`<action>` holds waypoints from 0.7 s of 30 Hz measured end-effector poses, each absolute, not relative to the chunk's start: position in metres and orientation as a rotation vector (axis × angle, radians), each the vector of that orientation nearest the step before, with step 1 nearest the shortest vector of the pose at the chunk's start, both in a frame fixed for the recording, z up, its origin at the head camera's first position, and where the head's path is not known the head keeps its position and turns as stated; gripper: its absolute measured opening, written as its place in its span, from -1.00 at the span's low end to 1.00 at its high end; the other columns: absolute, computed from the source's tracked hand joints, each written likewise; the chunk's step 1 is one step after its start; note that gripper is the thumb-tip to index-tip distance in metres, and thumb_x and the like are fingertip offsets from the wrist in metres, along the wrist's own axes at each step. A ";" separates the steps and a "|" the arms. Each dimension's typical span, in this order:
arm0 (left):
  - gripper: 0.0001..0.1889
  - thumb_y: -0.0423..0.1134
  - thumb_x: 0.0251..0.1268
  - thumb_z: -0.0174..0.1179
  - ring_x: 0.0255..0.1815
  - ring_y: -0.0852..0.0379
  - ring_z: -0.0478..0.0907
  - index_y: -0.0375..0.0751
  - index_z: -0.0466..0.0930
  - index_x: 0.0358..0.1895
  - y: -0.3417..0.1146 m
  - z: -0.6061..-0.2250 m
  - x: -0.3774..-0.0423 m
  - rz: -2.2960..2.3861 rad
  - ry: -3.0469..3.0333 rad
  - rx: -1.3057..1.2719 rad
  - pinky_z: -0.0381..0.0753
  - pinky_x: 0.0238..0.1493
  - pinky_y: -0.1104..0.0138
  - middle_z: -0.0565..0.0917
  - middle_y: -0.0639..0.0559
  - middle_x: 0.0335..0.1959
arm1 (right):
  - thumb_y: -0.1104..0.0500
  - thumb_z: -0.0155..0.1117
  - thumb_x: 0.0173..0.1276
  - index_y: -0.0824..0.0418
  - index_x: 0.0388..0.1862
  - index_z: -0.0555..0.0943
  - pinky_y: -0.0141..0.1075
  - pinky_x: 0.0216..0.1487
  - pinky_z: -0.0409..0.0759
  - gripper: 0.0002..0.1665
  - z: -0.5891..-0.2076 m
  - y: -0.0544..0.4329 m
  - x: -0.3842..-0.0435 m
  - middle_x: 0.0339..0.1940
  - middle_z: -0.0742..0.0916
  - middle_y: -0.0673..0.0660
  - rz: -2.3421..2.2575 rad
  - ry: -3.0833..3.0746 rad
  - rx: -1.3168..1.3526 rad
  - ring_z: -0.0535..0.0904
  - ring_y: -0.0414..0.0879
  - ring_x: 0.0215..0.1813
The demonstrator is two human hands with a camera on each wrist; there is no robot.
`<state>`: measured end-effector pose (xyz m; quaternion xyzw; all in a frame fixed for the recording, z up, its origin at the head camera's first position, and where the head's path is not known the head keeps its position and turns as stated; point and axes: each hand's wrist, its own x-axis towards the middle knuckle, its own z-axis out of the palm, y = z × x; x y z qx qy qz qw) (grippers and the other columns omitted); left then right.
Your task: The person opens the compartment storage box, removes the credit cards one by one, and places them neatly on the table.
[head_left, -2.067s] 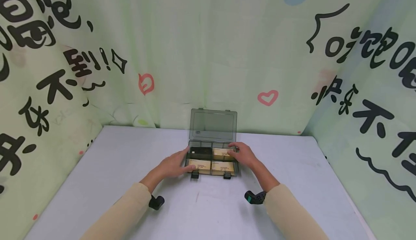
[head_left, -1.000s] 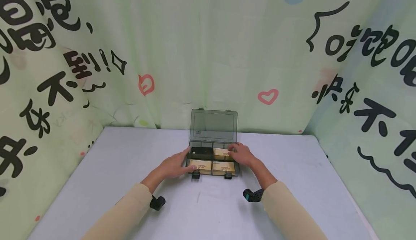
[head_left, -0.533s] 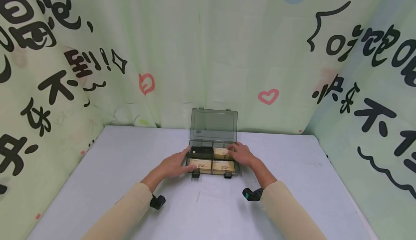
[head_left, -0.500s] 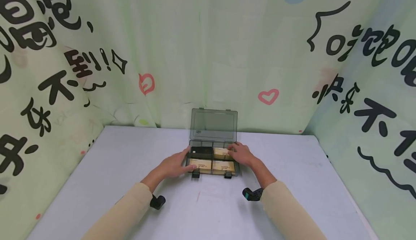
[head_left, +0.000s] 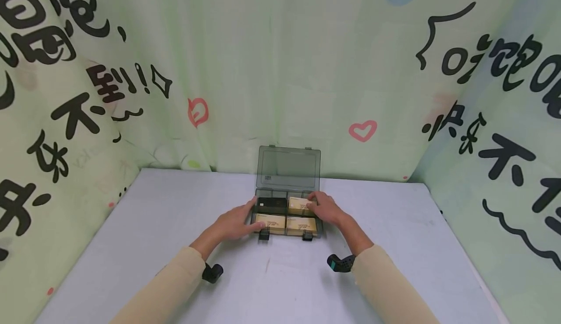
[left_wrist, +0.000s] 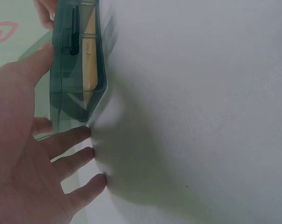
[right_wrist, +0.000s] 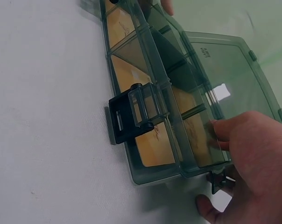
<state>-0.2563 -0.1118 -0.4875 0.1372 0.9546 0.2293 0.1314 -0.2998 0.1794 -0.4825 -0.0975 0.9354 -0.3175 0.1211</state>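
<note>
A smoky clear plastic organizer box (head_left: 286,224) lies on the table, its lid (head_left: 288,168) raised at the back. Tan printed packs (head_left: 301,224) fill the two front compartments. The rear left compartment has a black box (head_left: 271,204); another tan pack (head_left: 297,205) lies rear right. My left hand (head_left: 236,222) rests at the organizer's left side, fingers spread and fairly straight, thumb at the front left rim. My right hand (head_left: 327,208) reaches over the right wall, thumb and forefinger pinching the rear right pack. In the right wrist view, two front and side latches hang open, including a black latch (right_wrist: 131,112).
The white table (head_left: 280,280) spreads around the organizer. A pale green curtain (head_left: 280,70) with black writing and pink hearts stands behind it and at both sides. Black wrist cameras (head_left: 212,273) sit on both forearms above beige sleeves (head_left: 162,285).
Both hands stay in nearly the same place around the organizer. The right wrist has shifted slightly left since the oldest frame, and the head view drifts a little.
</note>
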 end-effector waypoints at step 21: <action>-0.06 0.36 0.27 0.05 0.47 -0.16 0.26 0.02 -0.11 0.58 -0.113 -0.487 -0.255 0.670 2.766 0.387 0.34 0.36 -0.11 0.23 -0.09 0.51 | 0.14 0.09 0.49 0.33 -0.20 0.53 -0.06 -0.06 0.46 -0.77 -0.484 0.179 -0.296 0.01 0.58 0.32 -0.940 2.855 -0.334 0.46 0.05 -0.10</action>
